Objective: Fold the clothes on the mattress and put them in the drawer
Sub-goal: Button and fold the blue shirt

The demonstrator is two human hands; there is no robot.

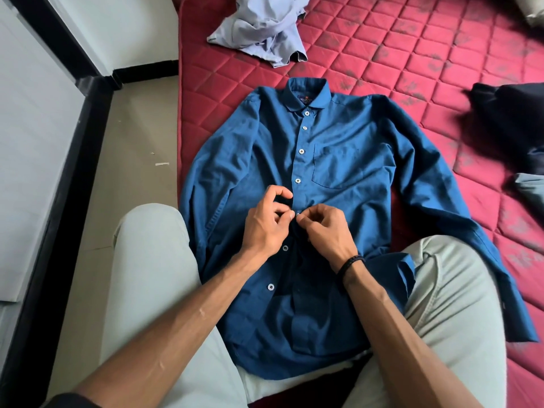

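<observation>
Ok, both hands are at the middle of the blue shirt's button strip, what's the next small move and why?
Probably push that middle button through its hole. The left hand and right hand pinch the placket of the blue shirt right at it; the buttons above look fastened, while the placket below gapes open.

Soft even daylight, faint shadows under the hands on the blue shirt point(338, 160), wide-angle bending at the edges, dark garment point(506, 119) at right motion-blurred, centre sharp.

We see a beige tiled floor point(129, 160) left of us, edged by white walls point(123, 28) with black skirting point(144, 72), softly daylit.
</observation>
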